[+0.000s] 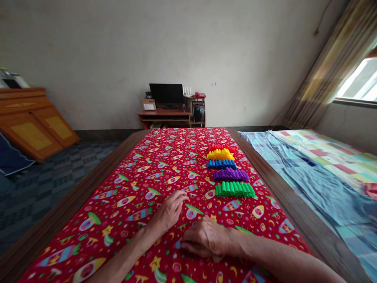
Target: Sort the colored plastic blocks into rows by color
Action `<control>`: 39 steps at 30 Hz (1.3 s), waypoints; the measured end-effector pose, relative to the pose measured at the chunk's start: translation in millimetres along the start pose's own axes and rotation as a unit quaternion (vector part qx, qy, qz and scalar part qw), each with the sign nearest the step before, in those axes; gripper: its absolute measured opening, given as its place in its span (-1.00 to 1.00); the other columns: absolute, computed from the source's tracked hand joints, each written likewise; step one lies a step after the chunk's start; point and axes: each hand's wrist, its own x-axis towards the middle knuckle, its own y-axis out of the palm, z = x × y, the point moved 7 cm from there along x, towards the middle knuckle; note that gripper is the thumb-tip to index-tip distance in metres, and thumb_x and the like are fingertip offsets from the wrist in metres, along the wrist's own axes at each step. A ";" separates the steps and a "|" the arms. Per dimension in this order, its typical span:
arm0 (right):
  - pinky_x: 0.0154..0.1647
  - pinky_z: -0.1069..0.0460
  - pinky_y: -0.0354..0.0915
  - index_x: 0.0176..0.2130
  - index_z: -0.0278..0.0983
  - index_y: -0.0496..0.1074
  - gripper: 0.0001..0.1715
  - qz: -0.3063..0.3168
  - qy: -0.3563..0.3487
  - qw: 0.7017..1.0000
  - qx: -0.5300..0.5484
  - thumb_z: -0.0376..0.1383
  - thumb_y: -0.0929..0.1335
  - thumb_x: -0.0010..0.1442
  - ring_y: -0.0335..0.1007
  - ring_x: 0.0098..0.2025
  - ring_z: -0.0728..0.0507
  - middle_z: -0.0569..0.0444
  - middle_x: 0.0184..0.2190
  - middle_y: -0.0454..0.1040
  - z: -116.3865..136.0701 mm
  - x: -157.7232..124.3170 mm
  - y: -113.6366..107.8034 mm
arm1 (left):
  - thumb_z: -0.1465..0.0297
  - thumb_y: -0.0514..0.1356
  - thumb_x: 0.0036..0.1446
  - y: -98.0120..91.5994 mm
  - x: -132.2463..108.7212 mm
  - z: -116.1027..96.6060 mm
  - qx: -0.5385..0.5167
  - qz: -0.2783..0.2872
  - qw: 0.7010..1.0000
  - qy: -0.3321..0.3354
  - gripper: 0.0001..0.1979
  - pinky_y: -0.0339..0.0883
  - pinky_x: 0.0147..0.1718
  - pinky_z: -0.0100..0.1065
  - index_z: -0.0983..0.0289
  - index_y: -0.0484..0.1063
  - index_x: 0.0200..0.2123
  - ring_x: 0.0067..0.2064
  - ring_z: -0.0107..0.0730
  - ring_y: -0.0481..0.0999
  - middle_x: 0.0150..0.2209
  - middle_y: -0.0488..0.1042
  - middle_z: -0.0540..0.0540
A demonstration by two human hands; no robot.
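My left hand (173, 208) rests on the red patterned cloth (159, 157), its fingers loosely stretched and nothing visible in them. Closer to me and to the right, my right hand (203, 237) lies knuckles up, fingers curled under; no object shows in it. Both hands are apart from the stacks of short plastic tubes at the right side of the cloth. Nearest is the green stack (235, 190); behind it come the purple stack (231, 175), the blue stack (220, 164), the yellow stack (220, 154) and, partly hidden, the red stack (229, 149).
Brown wooden table edges (265, 173) show along both sides of the cloth. A bed (318, 188) with blue and checked covers adjoins the right. At the far wall stands a desk (165, 113) with a monitor (166, 93). A wooden cabinet (38, 122) is at left.
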 end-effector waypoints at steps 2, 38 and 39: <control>-0.54 0.08 0.04 -0.40 -0.27 0.37 -0.69 0.002 -0.009 1.000 0.006 -0.23 0.24 0.35 0.26 -0.57 0.03 0.10 -0.52 0.50 -0.4 -1.2 1.4 | 0.56 -0.05 0.26 1.7 -0.1 -1.4 0.015 0.008 1.000 0.008 -0.67 0.45 0.00 -0.33 0.23 0.46 -0.10 -0.01 -0.33 0.52 -0.07 0.49 0.13; -0.51 0.07 0.09 -0.25 -0.25 0.43 -0.73 0.020 0.008 1.000 0.017 -0.19 0.22 0.36 0.32 -0.50 0.00 0.11 -0.46 0.52 -4.5 -4.3 7.0 | 0.54 -0.04 0.26 -2.0 -1.1 -0.7 0.017 0.010 1.000 0.001 -0.67 0.43 0.04 -0.34 0.20 0.47 -0.10 0.01 -0.31 0.53 -0.04 0.51 0.10; -0.51 0.08 0.11 -0.24 -0.25 0.43 -0.74 0.022 0.006 1.000 0.019 -0.19 0.23 0.36 0.34 -0.49 0.00 0.11 -0.46 0.52 -1.8 -4.4 2.9 | 0.54 -0.04 0.26 -1.8 -1.2 -0.5 0.016 0.009 1.000 0.001 -0.67 0.43 0.04 -0.34 0.20 0.47 -0.10 0.01 -0.31 0.53 -0.05 0.51 0.10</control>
